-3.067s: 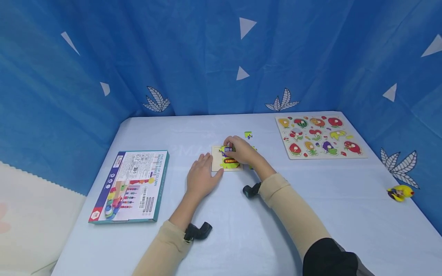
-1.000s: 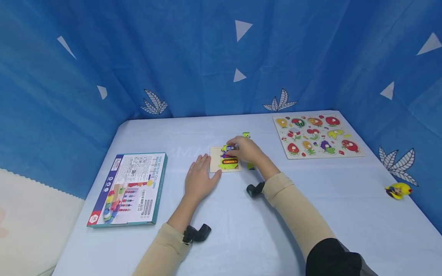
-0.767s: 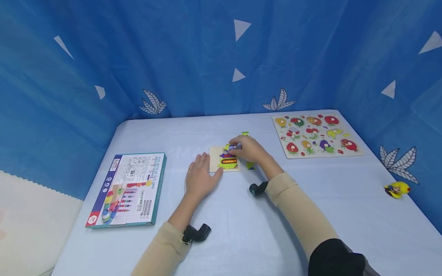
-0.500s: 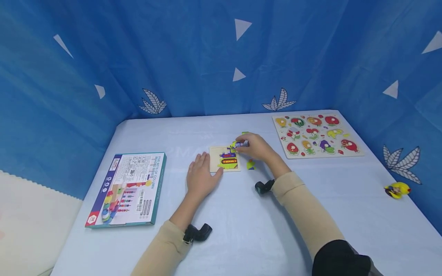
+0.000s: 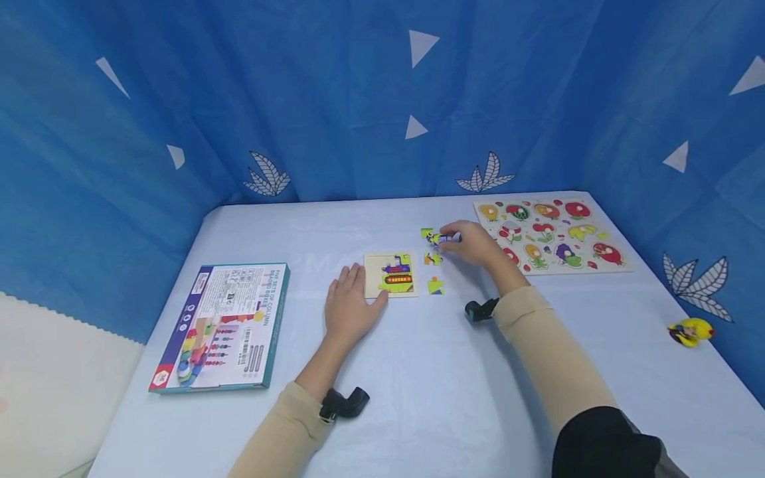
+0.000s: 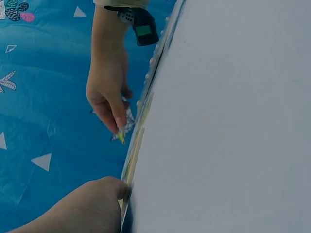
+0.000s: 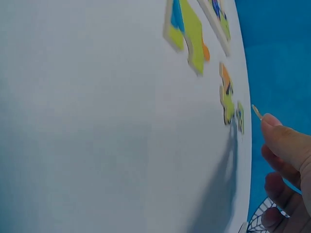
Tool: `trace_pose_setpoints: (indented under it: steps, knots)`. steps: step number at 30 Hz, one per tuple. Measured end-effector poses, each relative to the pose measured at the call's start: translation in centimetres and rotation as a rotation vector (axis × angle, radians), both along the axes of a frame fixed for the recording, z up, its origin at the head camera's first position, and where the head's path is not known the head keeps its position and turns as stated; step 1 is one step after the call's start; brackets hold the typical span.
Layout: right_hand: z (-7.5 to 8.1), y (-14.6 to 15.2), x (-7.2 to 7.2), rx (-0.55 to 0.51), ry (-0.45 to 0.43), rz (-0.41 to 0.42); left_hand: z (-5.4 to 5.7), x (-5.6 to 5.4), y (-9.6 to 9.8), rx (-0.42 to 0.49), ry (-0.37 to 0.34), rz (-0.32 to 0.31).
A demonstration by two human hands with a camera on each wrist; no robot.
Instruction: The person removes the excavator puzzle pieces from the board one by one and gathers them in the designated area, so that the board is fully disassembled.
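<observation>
One puzzle piece [image 5: 444, 238] is pinched in the right hand [image 5: 472, 244] near loose pieces [image 5: 436, 288] on the bench [image 5: 412, 398]; the left hand [image 5: 349, 309] lies straight-fingered by the part-filled tray [image 5: 373, 271]. Assembly seems underway, the next move likely calling for matching a gap.

Right of centre, my right hand [image 5: 472, 244] hides part of the piece [image 5: 446, 238] I pinch, and at left the box [image 5: 222, 325] bears print [image 5: 242, 277] too small to read.

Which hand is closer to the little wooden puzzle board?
Left. The left hand lies at the left edge of the puzzle board. The right hand is away to the right and farther back, pinching a puzzle piece.
</observation>
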State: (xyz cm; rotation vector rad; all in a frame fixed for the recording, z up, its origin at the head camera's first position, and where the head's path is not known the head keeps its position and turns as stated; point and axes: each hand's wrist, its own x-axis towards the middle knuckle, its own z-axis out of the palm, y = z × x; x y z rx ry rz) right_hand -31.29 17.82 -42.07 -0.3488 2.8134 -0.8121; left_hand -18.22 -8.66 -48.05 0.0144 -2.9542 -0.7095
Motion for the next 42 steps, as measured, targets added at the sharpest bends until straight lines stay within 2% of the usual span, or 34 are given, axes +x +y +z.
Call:
trace_pose_setpoints:
  steps: [12, 18, 26, 42]
  knots:
    - [0.3, 1.2, -2.3, 0.059, -0.026, -0.039, -0.1, 0.1, 0.0, -0.009, 0.012, 0.001]
    - [0.1, 1.5, -3.0, 0.104, -0.021, -0.050, 0.0, 0.1, 0.0, -0.009, -0.004, -0.001]
    - [-0.4, 1.8, -3.4, 0.183, -0.009, -0.031, 0.0, 0.1, 0.1, -0.024, -0.018, 0.000]
    - [-0.6, 0.8, -3.6, 0.239, 0.069, 0.010, -0.2, 0.0, -0.1, -0.018, -0.005, -0.002]
